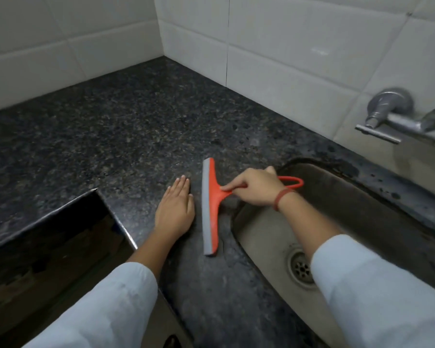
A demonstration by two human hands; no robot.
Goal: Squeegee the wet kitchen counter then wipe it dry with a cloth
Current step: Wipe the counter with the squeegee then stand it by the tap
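Observation:
An orange squeegee (212, 204) with a grey rubber blade stands with its blade on the dark speckled granite counter (116, 126), just left of the sink. My right hand (255, 187) grips its looped handle above the sink's left rim. My left hand (176, 209) lies flat on the counter with straight fingers, just left of the blade. No cloth is in view.
A steel sink (337, 222) with a round drain (302, 267) lies at the right. A metal tap (397, 116) juts from the white tiled wall (286, 46). The counter's edge cuts inward at the lower left (96, 192), with a dark opening below.

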